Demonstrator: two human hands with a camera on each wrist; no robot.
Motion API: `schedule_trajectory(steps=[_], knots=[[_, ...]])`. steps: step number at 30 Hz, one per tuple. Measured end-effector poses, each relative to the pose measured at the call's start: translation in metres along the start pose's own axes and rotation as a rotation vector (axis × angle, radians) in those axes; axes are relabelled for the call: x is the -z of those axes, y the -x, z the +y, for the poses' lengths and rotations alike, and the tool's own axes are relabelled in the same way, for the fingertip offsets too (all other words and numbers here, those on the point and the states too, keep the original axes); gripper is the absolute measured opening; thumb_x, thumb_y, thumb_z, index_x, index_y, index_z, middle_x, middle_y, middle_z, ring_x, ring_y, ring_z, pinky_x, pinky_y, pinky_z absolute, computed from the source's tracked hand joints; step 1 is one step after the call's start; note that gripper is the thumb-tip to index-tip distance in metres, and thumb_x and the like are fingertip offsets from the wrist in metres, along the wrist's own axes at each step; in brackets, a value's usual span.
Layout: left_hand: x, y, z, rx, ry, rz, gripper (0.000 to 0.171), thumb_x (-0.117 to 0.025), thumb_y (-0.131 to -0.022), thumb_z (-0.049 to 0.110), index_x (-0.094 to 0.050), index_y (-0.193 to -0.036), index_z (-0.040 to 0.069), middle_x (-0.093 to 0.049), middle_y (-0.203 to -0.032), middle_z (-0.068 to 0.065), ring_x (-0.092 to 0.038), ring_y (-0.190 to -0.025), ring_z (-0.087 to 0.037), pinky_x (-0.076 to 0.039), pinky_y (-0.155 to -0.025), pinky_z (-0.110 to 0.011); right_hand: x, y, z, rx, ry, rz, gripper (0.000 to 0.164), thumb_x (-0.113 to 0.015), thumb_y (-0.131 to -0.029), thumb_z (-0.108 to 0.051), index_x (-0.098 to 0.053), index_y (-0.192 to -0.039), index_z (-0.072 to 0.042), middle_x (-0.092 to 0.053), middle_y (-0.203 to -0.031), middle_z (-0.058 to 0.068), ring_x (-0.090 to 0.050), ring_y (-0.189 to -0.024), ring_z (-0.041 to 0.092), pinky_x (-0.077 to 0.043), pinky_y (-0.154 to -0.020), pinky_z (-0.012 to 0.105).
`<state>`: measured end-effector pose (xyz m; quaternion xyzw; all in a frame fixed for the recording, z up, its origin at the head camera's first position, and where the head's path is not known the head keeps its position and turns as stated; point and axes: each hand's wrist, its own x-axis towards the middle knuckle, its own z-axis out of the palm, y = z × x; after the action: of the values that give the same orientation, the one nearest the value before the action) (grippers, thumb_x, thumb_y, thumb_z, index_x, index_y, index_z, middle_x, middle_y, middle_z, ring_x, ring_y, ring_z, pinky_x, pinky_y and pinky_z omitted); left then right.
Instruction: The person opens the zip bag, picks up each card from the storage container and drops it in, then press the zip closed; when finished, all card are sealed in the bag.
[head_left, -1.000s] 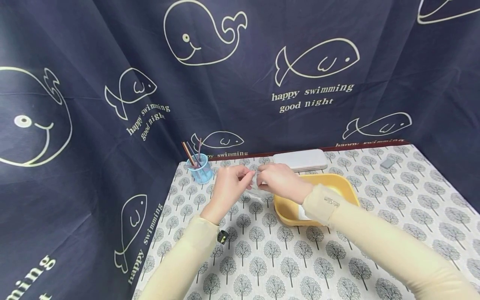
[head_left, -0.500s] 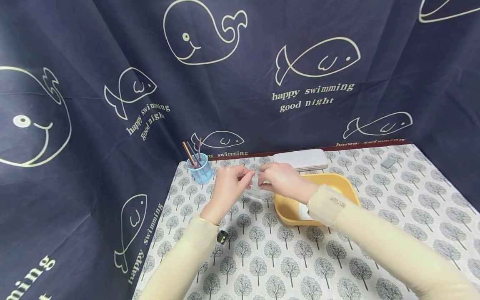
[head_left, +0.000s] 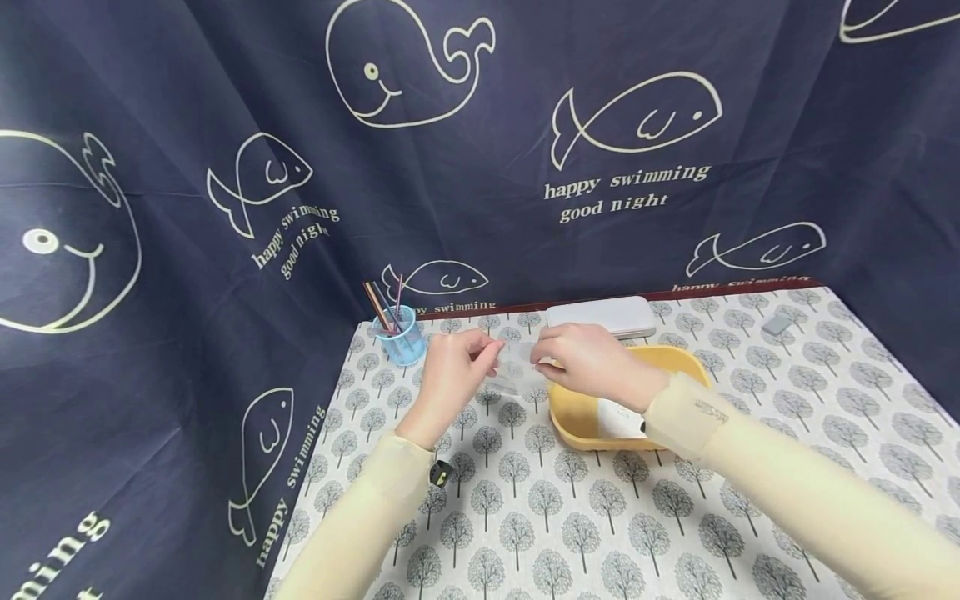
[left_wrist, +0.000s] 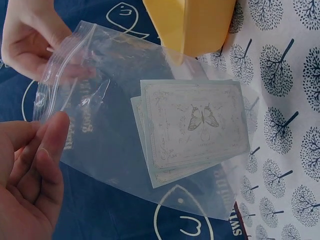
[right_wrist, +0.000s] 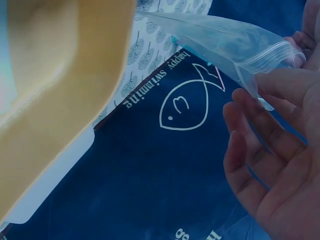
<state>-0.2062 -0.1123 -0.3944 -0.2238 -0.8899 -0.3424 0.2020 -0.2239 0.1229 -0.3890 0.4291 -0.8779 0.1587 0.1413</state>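
Note:
A clear zip-lock bag (left_wrist: 115,65) hangs between my two hands. Inside it lie a few pale cards (left_wrist: 195,125), the front one printed with a butterfly. In the head view my left hand (head_left: 452,375) pinches the bag's zip edge at one end. My right hand (head_left: 588,360) pinches the same edge at the other end, its lower fingers loosely bent in the right wrist view. The zip strip (right_wrist: 272,56) runs between the two hands; whether it is sealed I cannot tell. Below my right hand stands a yellow basin (head_left: 592,442) with a white item (head_left: 619,419) in it.
Behind the basin lies a white flat case (head_left: 603,317). A blue mesh cup (head_left: 403,342) with several pencils stands at the back left. At the right is a small grey block (head_left: 776,325). A dark blue curtain (head_left: 480,208) borders the tree-patterned tablecloth (head_left: 517,533).
My right hand has moved a little to the right, widening the gap between the hands. More of the bag's top edge shows. My left hand has barely moved.

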Motion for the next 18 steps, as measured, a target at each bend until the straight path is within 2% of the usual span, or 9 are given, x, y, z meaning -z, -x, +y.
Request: schedule_trajectory(steps=[8, 12, 18], knots=[[0.001, 0.0, -0.004, -0.004, -0.001, 0.019, 0.018, -0.074, -0.098, 0.014, -0.077, -0.08, 0.013, -0.071, -0.065, 0.008, -0.062, -0.055, 0.002, -0.051, -0.052, -0.02, 0.007, 0.01, 0.01, -0.075, -0.016, 0.014, 0.013, -0.074, -0.091, -0.011, -0.068, -0.087, -0.022, -0.068, -0.082, -0.013, -0.059, -0.068, 0.007, -0.052, -0.057, 0.035], [0.001, 0.0, -0.006, 0.007, 0.0, 0.009, 0.019, -0.073, -0.099, 0.016, -0.076, -0.081, 0.013, -0.071, -0.066, 0.008, -0.061, -0.055, 0.003, -0.051, -0.052, -0.02, 0.011, 0.016, 0.019, -0.108, -0.022, 0.024, 0.011, -0.07, -0.09, -0.01, -0.067, -0.087, -0.021, -0.064, -0.075, -0.013, -0.054, -0.063, 0.006, -0.05, -0.055, 0.035], [0.0, 0.001, -0.007, 0.012, -0.004, 0.007, 0.018, -0.073, -0.099, 0.017, -0.077, -0.082, 0.013, -0.071, -0.066, 0.008, -0.061, -0.055, 0.002, -0.051, -0.053, -0.02, 0.008, 0.026, 0.041, -0.194, -0.016, -0.015, 0.006, -0.069, -0.092, -0.012, -0.072, -0.092, -0.017, -0.068, -0.08, -0.009, -0.06, -0.068, 0.011, -0.054, -0.063, 0.041]])
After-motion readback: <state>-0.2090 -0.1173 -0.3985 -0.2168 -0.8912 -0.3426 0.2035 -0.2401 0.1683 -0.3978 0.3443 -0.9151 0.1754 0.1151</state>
